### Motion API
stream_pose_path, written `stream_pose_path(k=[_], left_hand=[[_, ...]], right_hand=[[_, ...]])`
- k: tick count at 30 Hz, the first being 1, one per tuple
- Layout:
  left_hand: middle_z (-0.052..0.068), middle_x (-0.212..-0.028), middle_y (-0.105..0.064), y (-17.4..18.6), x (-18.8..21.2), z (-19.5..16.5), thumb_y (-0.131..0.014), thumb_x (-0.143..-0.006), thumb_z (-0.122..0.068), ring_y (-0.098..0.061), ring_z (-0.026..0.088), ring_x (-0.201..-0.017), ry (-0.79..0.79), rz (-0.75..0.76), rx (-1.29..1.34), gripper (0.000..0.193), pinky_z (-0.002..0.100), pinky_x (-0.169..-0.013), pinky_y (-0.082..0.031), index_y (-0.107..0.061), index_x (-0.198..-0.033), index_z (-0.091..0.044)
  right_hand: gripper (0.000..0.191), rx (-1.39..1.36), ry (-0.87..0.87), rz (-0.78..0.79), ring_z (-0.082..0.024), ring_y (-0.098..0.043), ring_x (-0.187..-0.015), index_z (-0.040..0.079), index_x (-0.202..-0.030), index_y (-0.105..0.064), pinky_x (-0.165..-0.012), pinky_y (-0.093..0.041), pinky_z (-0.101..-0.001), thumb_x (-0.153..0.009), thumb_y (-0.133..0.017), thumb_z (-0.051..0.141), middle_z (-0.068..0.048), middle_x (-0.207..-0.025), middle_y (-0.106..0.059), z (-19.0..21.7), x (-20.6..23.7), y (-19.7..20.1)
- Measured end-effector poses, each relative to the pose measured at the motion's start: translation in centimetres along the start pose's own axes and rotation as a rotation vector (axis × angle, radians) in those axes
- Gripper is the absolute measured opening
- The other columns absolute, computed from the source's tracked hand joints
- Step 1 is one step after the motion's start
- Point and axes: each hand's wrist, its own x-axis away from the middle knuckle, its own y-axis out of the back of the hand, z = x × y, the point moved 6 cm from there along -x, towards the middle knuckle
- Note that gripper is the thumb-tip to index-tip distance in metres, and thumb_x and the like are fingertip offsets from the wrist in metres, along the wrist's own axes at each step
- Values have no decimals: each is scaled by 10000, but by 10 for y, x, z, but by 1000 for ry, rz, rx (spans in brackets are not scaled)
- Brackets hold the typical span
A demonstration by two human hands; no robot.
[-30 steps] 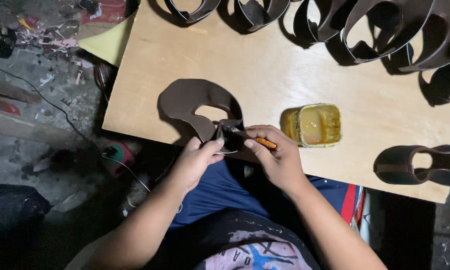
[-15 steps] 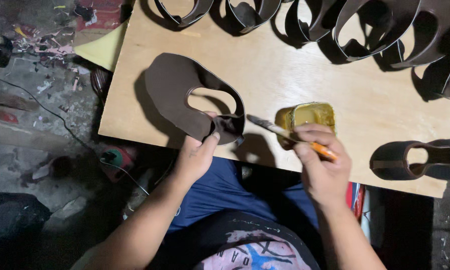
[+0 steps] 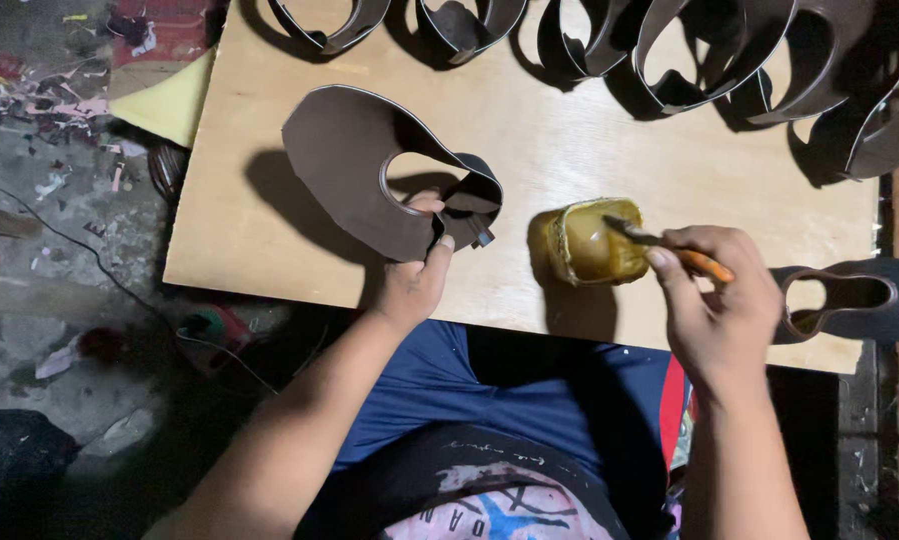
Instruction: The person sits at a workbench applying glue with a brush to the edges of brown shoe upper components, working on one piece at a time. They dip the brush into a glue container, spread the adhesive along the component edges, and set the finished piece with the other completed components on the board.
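My left hand [image 3: 416,280] pinches the near edge of a dark brown leather shoe upper [image 3: 354,170] and holds it raised off the plywood board [image 3: 589,140]. My right hand [image 3: 717,300] grips a small brush with an orange handle [image 3: 669,245]. The brush tip is dipped into an open tin of yellow glue [image 3: 591,243] that stands on the board between my hands.
A row of several finished brown uppers [image 3: 689,50] stands along the far edge of the board. One more upper [image 3: 849,300] lies at the right, near the front edge. Scraps litter the concrete floor [image 3: 59,200] to the left. My lap is under the board's near edge.
My right hand moved the brush from the upper's seam over to the glue tin and dipped it. My left hand lifted the upper further onto the board and opened it out.
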Motion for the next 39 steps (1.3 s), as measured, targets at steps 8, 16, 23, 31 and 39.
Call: stream_pose_path(k=[8, 16, 23, 31, 39], left_hand=[[188, -1411, -568, -1, 4, 19, -577, -952, 6, -545, 325, -1358, 127, -30, 103, 359, 416, -1186, -414, -539, -1309, -16], [215, -1254, -612, -6, 11, 33, -548, -990, -82, -618, 344, -1174, 222, 73, 5, 285, 427, -1053, -480, -557, -1264, -7], [157, -1056, -645, -7, 9, 44, -538, -973, -140, -685, 302, -892, 453, 97, 145, 281, 405, -774, -605, -544, -1229, -24], [235, -1164, -597, 2, 0, 18, -557, -982, -126, -584, 397, -1103, 114, -4, -38, 268, 478, -987, -470, -545, -1221, -3], [211, -1171, -634, -13, 6, 34, -521, -1040, -130, -593, 413, -1143, -3, 259, -534, 199, 504, -1022, -458, -627, -1195, -64]], right_hand=[[174, -411, -118, 192, -222, -702, -991, 29, -1052, -700, -887, -558, -319, -890, -753, 62, -115, -1086, -702, 27, 30, -26], [181, -346, 156, 296, -299, -685, -1048, -6, -1057, -667, -904, -544, -346, -883, -714, 10, -168, -1122, -675, 49, 10, -131], [138, -469, 7, 221, -263, -698, -1001, -6, -1072, -665, -888, -545, -332, -939, -687, 23, -144, -1129, -694, 27, 18, -152], [123, -405, 29, 171, -222, -684, -1033, -6, -1052, -666, -919, -530, -320, -947, -697, 49, -130, -1120, -695, 28, 21, -154], [85, -535, -114, 329, -200, -670, -918, -2, -962, -696, -846, -526, -310, -883, -685, 27, -94, -990, -691, 25, 29, -149]])
